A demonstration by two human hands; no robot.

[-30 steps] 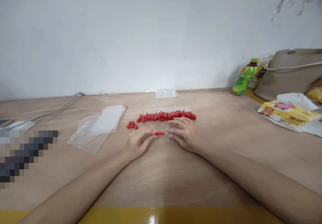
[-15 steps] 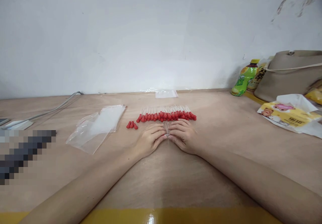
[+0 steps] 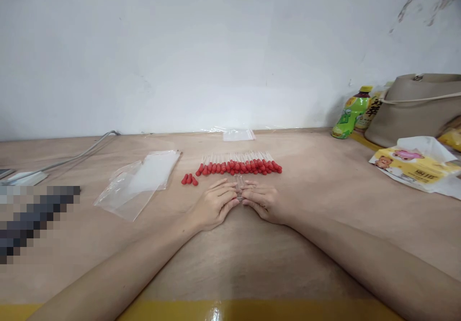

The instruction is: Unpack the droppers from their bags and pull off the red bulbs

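Where our forearms converge on the plywood tabletop (image 3: 324, 181), our left hand (image 3: 212, 204) and right hand (image 3: 262, 200) meet fingertip to fingertip, both pinching a clear glass dropper tube (image 3: 238, 185) that lies between them, pointing away from us. Whether a red bulb sits on its near end we cannot tell; our fingers cover that part.

Just beyond the hands: a row of finished droppers (image 3: 239, 163), red bulbs toward us, glass stems toward the wall, packed side by side. Left of that row, three loose red rubber bulbs (image 3: 189, 179), touching one another.

Further left: clear zip bags (image 3: 139, 182), overlapping, flat on the wood. A grey cable (image 3: 81, 156) runs off toward the left edge.

Behind the row, near the wall: another small clear bag (image 3: 238, 134).

Far right: yellow tissue pack (image 3: 414, 163), green drink bottle (image 3: 351, 112), beige handbag (image 3: 419, 107) against the wall.
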